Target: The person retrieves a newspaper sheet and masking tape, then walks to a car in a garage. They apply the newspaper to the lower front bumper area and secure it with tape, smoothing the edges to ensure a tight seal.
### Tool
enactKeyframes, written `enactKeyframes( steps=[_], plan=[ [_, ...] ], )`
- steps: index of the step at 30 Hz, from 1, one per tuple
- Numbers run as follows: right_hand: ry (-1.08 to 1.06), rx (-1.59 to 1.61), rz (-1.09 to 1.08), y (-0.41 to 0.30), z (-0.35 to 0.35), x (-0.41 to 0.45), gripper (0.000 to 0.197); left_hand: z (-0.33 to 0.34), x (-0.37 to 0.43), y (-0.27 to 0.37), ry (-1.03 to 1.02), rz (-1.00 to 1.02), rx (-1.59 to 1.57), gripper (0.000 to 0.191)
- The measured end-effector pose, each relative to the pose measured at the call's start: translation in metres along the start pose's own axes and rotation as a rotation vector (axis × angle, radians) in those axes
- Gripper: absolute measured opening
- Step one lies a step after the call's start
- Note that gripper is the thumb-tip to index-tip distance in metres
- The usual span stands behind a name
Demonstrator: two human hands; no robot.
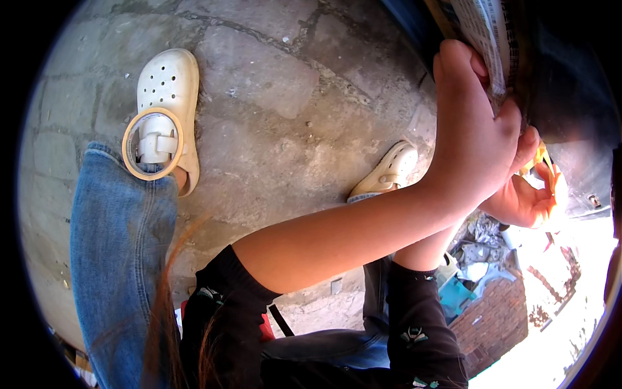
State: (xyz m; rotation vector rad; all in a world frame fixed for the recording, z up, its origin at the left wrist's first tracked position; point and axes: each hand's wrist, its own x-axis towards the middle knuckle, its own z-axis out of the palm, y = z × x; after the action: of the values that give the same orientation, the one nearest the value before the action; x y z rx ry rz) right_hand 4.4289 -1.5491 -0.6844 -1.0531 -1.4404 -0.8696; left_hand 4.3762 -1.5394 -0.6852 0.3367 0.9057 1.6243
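Note:
My left hand [471, 104] is at the lower edge of a printed newspaper sheet [488, 44], its curled fingers gripping the paper; some fingertips are hidden behind it. The sheet lies along a dark, glossy panel [568, 107] at the upper right. Just below, my right hand [527, 194] has a thin yellow strip of tape [540, 155] between thumb and fingers. Glare washes out part of those fingers. A roll of masking tape [128, 146] appears over my jeans leg and white clog; what supports it cannot be told.
Stone paving [272, 146] spreads under my feet, one clog [167, 82] at left and the other [396, 163] near my forearm. Scrap pieces and a teal item [454, 294] lie beside brick paving [495, 316] at the lower right. Something red [266, 328] shows below my sleeve.

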Motion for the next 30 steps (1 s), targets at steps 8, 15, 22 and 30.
enactKeyframes(
  steps=[8,15,22,30],
  plan=[
    [-0.252,0.019,-0.062,0.016,-0.025,0.01,0.043,-0.005,-0.005,0.016,0.033,0.025,-0.041,0.04],
    [-0.408,0.212,-0.068,0.018,-0.036,0.019,0.046,-0.01,-0.001,0.023,0.004,0.049,0.054,0.038],
    [-0.393,0.051,-0.137,0.014,-0.031,0.023,0.044,-0.009,-0.003,0.008,-0.065,-0.016,-0.035,0.035],
    [-0.304,0.006,-0.015,0.011,-0.026,0.018,0.028,-0.027,-0.018,-0.001,-0.149,0.182,-0.036,0.03]
  ],
)
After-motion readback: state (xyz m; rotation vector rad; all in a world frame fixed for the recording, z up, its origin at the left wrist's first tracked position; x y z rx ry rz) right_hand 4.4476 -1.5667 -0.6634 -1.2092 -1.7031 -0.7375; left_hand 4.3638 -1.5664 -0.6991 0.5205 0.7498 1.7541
